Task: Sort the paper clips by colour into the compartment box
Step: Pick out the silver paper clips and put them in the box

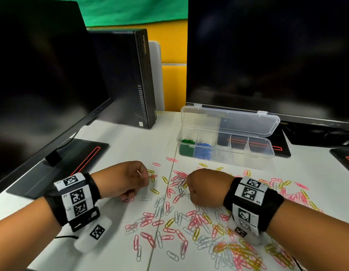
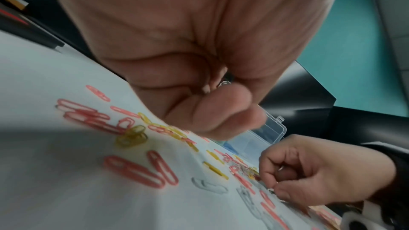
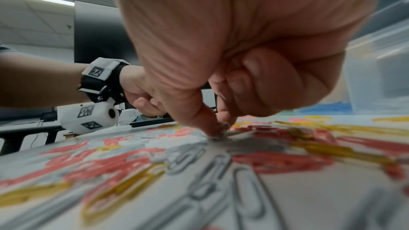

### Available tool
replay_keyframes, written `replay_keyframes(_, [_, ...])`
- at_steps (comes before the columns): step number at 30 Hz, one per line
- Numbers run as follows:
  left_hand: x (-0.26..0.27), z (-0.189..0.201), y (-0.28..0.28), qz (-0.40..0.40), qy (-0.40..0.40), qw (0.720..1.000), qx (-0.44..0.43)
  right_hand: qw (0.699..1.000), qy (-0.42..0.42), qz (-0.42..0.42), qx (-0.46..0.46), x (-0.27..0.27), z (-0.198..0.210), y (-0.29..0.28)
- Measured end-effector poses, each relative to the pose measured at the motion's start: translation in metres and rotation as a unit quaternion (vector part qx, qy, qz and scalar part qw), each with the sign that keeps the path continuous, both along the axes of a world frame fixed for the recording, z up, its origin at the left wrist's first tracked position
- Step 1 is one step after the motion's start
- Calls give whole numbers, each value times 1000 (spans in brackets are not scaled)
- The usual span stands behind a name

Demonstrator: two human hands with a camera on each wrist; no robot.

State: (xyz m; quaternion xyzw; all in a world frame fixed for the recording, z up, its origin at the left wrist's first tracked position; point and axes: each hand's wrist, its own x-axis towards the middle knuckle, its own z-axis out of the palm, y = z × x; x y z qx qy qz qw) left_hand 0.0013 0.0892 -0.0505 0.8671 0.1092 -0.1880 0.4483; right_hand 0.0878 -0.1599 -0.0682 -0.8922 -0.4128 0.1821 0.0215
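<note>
we are pinching a silver clip (image 3: 222, 129) off the worktop (image 1: 119, 249) with right fingers (image 3: 208, 120); left hand (image 1: 123, 179) is gripping silver clips. box (image 1: 224, 147) is lying beyond. tangled neighbours are risking mixed colours.

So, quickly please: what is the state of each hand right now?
Left hand: fingers curled, pinching a silver clip.
Right hand: fingers curled, pinching silver clips at the table.
</note>
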Motion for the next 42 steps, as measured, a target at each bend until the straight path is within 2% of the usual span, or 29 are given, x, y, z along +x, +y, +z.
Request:
replay_keyframes(1, [0, 1, -1, -16, 0, 1000, 25, 1000, 6, -5, -2, 1, 2, 0])
replay_keyframes(3, [1, 3, -3, -77, -10, 988, 130, 1000, 24, -11, -1, 3, 6, -1])
replay_keyframes(5, [-1, 6, -6, -159, -24, 951, 262, 997, 52, -27, 44, 6, 12, -4])
replay_keyframes(7, [-4, 6, -11, -218, -40, 910, 349, 990, 80, -53, 104, 14, 22, -9])
replay_keyframes(9, [-7, 1, -16, -239, -42, 891, 383, 978, 92, -91, 163, 25, 36, -18])
replay_keyframes(12, [-10, -4, -22, -253, -55, 869, 421, 956, 50, -171, 232, 49, 56, -36])
replay_keyframes(16, [-11, -8, -24, -269, -62, 854, 442, 939, -7, -257, 229, 81, 67, -53])
replay_keyframes(20, [4, 5, -21, -241, -55, 892, 379, 952, -17, -261, 159, 98, 60, -50])
replay_keyframes(22, [19, 13, -20, -188, -55, 931, 308, 959, -27, -250, 131, 103, 55, -49])
replay_keyframes(24, [34, 21, -18, -70, -30, 984, 158, 964, -34, -229, 128, 106, 54, -49])
replay_keyframes(25, [41, 26, -20, -8, -14, 998, 56, 965, -27, -222, 140, 106, 55, -51])
replay_keyframes(27, [55, 34, -28, 64, 4, 995, -78, 962, -16, -215, 170, 102, 59, -57])
replay_keyframes(33, [113, 38, -86, 92, -41, 978, -184, 953, -77, -203, 212, 83, 62, -98])
replay_keyframes(35, [130, 39, -107, 98, -55, 973, -203, 962, -88, -181, 184, 70, 60, -115])
replay_keyframes(38, [151, 45, -136, 87, -78, 975, -191, 984, -67, -144, 87, 55, 49, -136])
replay_keyframes(42, [172, 49, -157, 83, -62, 964, -244, 988, -53, -142, 29, 47, 30, -147])
